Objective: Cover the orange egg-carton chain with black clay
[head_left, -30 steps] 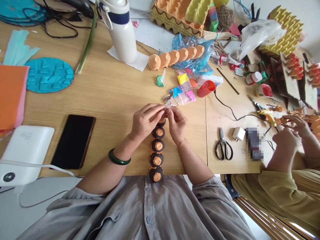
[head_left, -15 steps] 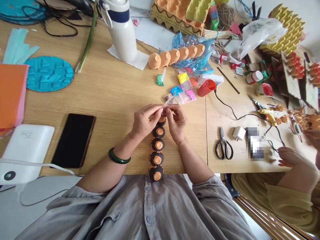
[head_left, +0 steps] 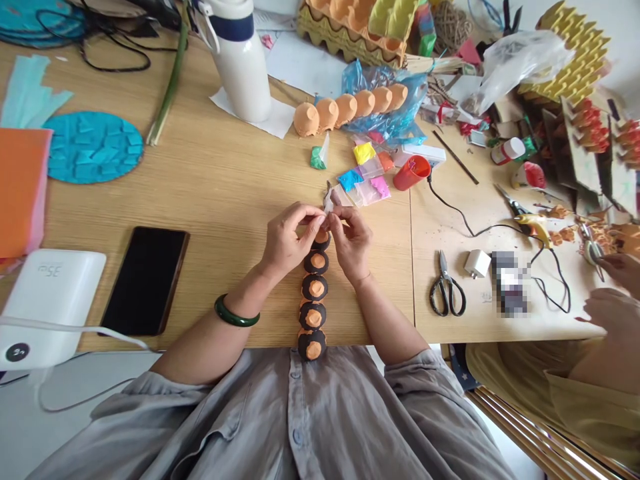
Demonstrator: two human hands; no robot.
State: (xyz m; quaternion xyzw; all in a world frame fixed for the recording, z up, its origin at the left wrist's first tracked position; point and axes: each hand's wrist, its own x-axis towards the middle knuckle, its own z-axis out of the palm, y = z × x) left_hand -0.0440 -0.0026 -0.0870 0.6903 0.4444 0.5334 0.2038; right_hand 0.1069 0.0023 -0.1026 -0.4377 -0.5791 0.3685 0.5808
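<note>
My left hand [head_left: 293, 241] and my right hand [head_left: 352, 241] meet in front of me, fingertips pinched on a small clear plastic bag [head_left: 329, 200] with a bit of something dark at its upper end. Below them a strip of egg-carton cups [head_left: 315, 289], black with orange centres, runs toward my body and pokes past the table edge. Its far end is partly hidden by my fingers. Beyond my hands lie small packets of coloured clay-like material, among them a blue packet [head_left: 351, 179], a yellow packet [head_left: 364, 153] and a green packet [head_left: 318, 157].
A plain orange cup strip [head_left: 346, 110] rests on blue plastic behind the packets. A white bottle [head_left: 240, 73], phone [head_left: 146, 280] and power bank [head_left: 60, 300] are leftward. Scissors [head_left: 447, 287], a red cup [head_left: 412, 173] and a glue gun [head_left: 534, 227] lie rightward. A co-worker's hands [head_left: 613, 300] are far right.
The plastic bag between my fingers has shifted slightly and now stands more upright. At the right, the co-worker's hands have moved, one now reaching the scissors-like tool there.
</note>
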